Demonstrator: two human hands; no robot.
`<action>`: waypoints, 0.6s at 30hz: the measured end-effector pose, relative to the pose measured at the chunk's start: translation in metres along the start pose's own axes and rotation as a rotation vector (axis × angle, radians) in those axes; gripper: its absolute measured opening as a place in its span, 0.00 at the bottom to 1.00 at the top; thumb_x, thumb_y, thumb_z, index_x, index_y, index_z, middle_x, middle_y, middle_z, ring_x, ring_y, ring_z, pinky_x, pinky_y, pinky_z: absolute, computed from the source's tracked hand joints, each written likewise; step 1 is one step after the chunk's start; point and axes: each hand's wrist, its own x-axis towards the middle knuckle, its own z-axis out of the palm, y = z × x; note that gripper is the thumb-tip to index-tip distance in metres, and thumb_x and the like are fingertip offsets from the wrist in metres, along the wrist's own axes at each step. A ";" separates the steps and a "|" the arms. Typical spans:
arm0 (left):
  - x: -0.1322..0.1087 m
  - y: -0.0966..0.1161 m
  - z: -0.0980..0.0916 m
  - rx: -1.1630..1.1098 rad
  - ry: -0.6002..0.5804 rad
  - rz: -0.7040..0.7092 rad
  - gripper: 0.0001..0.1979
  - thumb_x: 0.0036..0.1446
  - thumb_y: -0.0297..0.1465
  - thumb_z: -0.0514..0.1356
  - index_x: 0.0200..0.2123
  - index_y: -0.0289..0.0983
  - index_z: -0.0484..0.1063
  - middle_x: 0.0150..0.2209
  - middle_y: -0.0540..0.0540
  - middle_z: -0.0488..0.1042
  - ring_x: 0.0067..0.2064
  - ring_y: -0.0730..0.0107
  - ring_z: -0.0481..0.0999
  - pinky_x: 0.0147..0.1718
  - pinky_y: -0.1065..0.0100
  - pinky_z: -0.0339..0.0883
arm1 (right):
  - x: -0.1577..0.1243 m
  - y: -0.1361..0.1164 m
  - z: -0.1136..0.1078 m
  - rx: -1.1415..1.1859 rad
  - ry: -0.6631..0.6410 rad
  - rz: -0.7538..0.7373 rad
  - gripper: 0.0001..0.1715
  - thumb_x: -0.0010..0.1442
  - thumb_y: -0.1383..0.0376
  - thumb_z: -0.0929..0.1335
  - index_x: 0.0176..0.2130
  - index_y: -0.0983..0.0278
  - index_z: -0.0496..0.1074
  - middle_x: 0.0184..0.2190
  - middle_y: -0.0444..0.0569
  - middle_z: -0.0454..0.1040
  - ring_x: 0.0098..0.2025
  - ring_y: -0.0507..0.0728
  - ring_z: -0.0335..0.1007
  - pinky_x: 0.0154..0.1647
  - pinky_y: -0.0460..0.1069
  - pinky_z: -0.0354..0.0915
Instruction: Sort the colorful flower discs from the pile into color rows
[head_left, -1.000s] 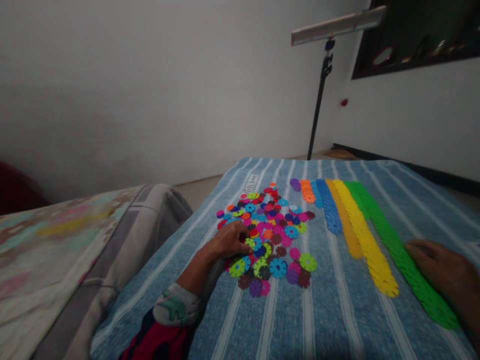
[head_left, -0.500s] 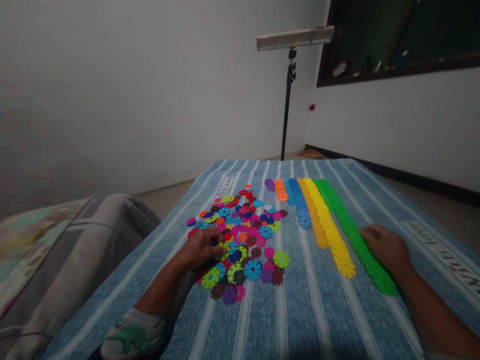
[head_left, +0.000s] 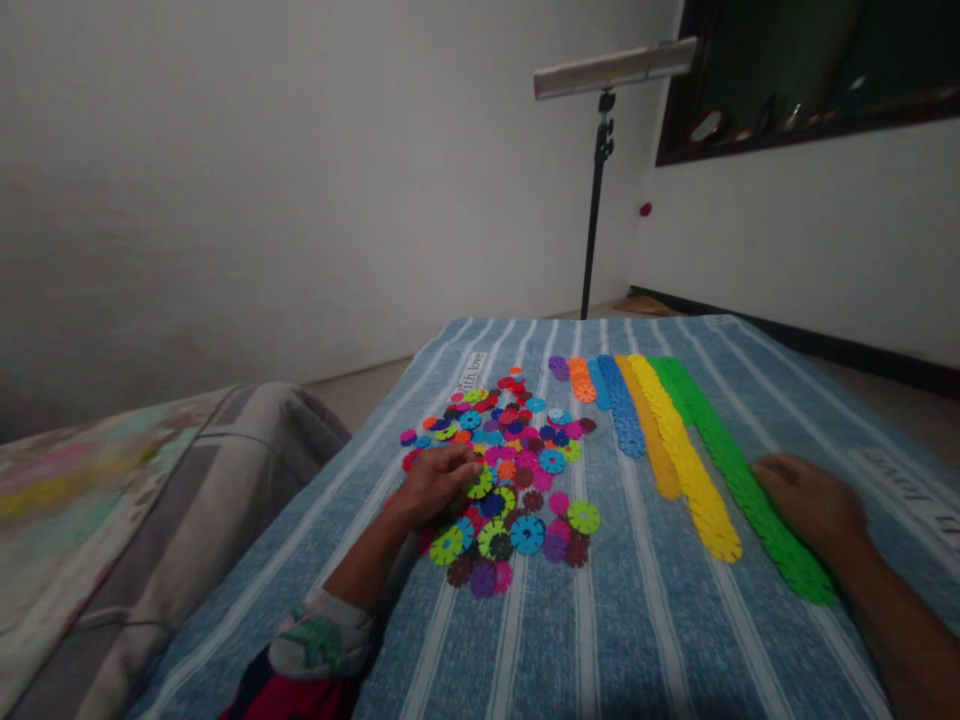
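My left hand [head_left: 439, 482] reaches into a loose pile of notched plastic snowflake discs [head_left: 528, 535] in many colours. Its thumb and fingers pinch together at the edge of a lime-green snowflake disc [head_left: 481, 486]. On the right, my right hand [head_left: 814, 502] rests on the cloth beside a long row of overlapping green discs [head_left: 739, 480], fingers curled and partly hidden. Left of that row lies a long yellow row [head_left: 694, 470], then a shorter amber row [head_left: 654, 450] and a blue row [head_left: 621, 410].
Short orange [head_left: 582, 380] and purple [head_left: 559, 368] rows lie at the far end of the blue striped cloth [head_left: 622, 640]. A grey blanket [head_left: 262, 450] is at the left. Behind stands a lamp on a black pole [head_left: 593, 220], near the wall.
The camera view has turned slightly left, shifting everything to the right in the picture. My left hand has moved a little farther over the pile, the lime-green disc with it. My right hand stays beside the green row.
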 end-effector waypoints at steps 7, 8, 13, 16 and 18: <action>0.001 -0.007 0.012 -0.175 -0.079 -0.091 0.14 0.48 0.42 0.61 0.27 0.38 0.65 0.20 0.55 0.66 0.21 0.75 0.67 0.21 0.73 0.61 | 0.000 0.000 -0.002 0.006 -0.022 0.019 0.27 0.51 0.46 0.61 0.37 0.57 0.79 0.32 0.49 0.79 0.34 0.63 0.73 0.32 0.54 0.64; 0.002 -0.008 0.013 -0.193 -0.093 -0.094 0.14 0.47 0.42 0.62 0.28 0.38 0.65 0.20 0.55 0.67 0.21 0.75 0.68 0.22 0.73 0.62 | 0.000 0.001 -0.001 0.005 -0.022 0.022 0.27 0.51 0.46 0.61 0.37 0.57 0.79 0.32 0.49 0.79 0.34 0.63 0.73 0.32 0.54 0.64; 0.004 -0.005 0.018 -0.181 -0.093 -0.050 0.12 0.45 0.38 0.64 0.29 0.36 0.69 0.22 0.54 0.67 0.24 0.76 0.66 0.23 0.73 0.63 | 0.002 0.002 0.002 0.010 0.002 0.013 0.26 0.51 0.46 0.61 0.36 0.56 0.79 0.32 0.48 0.79 0.34 0.63 0.73 0.34 0.54 0.64; 0.006 0.000 0.020 -0.143 -0.113 -0.007 0.11 0.47 0.37 0.63 0.31 0.34 0.73 0.25 0.51 0.71 0.26 0.74 0.68 0.27 0.72 0.64 | 0.001 0.000 0.001 0.009 -0.010 0.006 0.27 0.52 0.46 0.60 0.37 0.57 0.79 0.32 0.49 0.79 0.35 0.64 0.73 0.33 0.55 0.64; 0.008 0.005 0.023 -0.121 -0.143 0.012 0.12 0.49 0.36 0.61 0.33 0.34 0.76 0.28 0.49 0.74 0.29 0.72 0.70 0.29 0.71 0.65 | 0.000 -0.001 0.001 0.007 -0.020 0.012 0.27 0.52 0.46 0.60 0.37 0.56 0.79 0.32 0.49 0.79 0.35 0.64 0.73 0.32 0.55 0.64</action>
